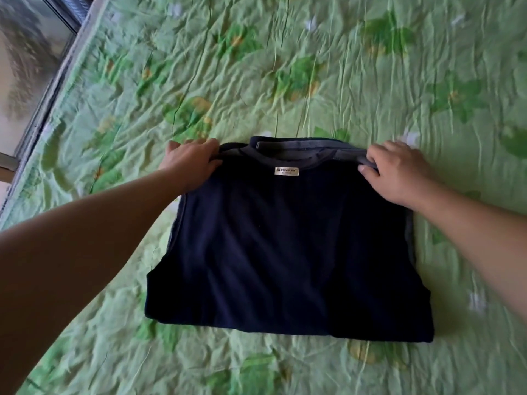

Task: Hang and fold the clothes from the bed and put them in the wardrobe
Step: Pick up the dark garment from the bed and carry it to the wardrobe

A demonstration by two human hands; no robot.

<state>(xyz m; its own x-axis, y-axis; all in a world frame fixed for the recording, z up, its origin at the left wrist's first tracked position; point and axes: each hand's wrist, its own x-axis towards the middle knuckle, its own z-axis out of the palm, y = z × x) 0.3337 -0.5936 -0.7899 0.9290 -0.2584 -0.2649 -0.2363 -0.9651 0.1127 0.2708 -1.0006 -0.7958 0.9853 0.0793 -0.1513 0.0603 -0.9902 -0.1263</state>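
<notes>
A dark navy garment [285, 246] lies folded flat on the bed [313, 67], a little near of the middle and slightly right of centre. Its collar end points to the far side. The folded shape is roughly rectangular, wider at the near edge than at the far edge.

A small white label [287, 171] shows just below the collar; its print is too blurred to read. A grey trim [299, 151] runs along the far edge, from the collar toward the right corner.

The left hand [191, 162] grips the far left corner of the garment, with fingers curled over the cloth edge. The right hand [399, 169] pinches the far right corner, its thumb lying on top of the grey trim and its fingers curled round the edge. Both forearms reach in from the near side, bare.

The bed is covered by a creased green sheet with a leaf and flower print. A window [25, 52] runs along the left edge of the bed.
</notes>
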